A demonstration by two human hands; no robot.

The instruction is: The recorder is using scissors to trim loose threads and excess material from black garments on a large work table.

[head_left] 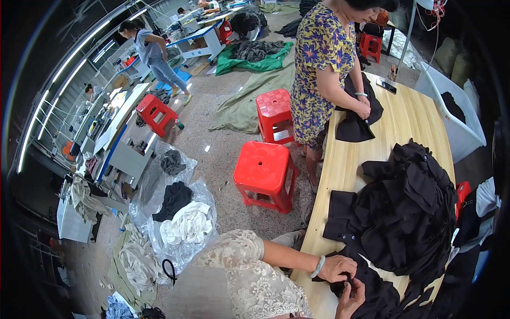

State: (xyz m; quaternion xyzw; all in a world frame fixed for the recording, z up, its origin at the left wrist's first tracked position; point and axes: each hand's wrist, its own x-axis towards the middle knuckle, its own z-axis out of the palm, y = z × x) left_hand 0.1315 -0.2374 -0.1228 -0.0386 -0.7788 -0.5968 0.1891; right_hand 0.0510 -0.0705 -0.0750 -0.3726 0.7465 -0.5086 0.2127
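Observation:
My left hand (337, 268), with a pale bracelet at its wrist, is closed, its fingertips pinching a black garment (375, 292) at the near end of the wooden table. Just below it, my right hand (350, 301) comes in from the lower edge and grips the same dark cloth with thumb and fingers. The two hands almost meet, and the bit of fabric between them is partly hidden. Beyond them lies a large heap of black garments (404, 210), with a cuff showing small buttons at its left side.
Across the wooden table (414, 114), a person in a flowered dress (324, 69) handles another black garment (356, 127). A phone (386, 86) lies near the far edge. A white bin (457, 106) stands to the right. Red stools (260, 164) and bagged cloth (186, 223) are on the floor.

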